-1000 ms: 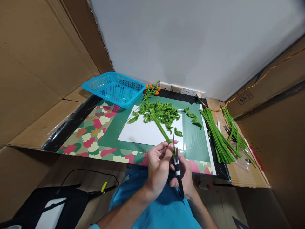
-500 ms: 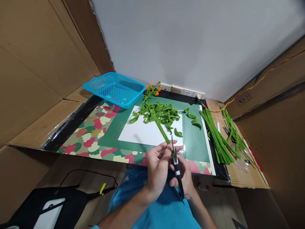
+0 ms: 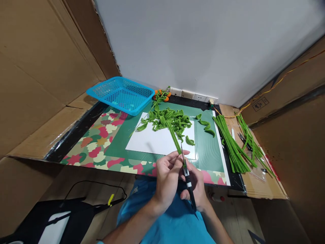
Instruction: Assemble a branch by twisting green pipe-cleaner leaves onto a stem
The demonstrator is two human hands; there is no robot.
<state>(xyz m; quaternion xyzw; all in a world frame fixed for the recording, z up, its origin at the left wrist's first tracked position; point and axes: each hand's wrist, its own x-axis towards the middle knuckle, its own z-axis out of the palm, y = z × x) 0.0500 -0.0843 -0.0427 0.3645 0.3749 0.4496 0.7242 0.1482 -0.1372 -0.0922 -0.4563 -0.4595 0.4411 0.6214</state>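
My left hand point(image 3: 166, 176) pinches a narrow bundle of green pipe cleaners point(image 3: 174, 137), which slants up and away over the white paper. In my right hand point(image 3: 199, 188) is a pair of scissors point(image 3: 189, 185) with black and white handles; the blades point away from me and lie against the near end of the bundle, by my left fingertips. Fingers partly hide the spot where blade and bundle meet. Beyond the hands, a heap of curled green pipe-cleaner leaves point(image 3: 175, 118) rests on the white paper point(image 3: 144, 140). One separate leaf point(image 3: 189, 140) lies near the paper's right side.
A blue plastic basket point(image 3: 127, 98) stands at the back left, beside orange flowers point(image 3: 162, 95). Several leaves point(image 3: 207, 128) lie on the green mat point(image 3: 209, 156). Long green pipe cleaners point(image 3: 232, 147) and black-handled pliers point(image 3: 245, 141) lie at the right. Cardboard walls flank the table.
The scissors' blades and handles have come together. The far end of the pipe-cleaner bundle has swung slightly right. Both hands stay nearly in place.
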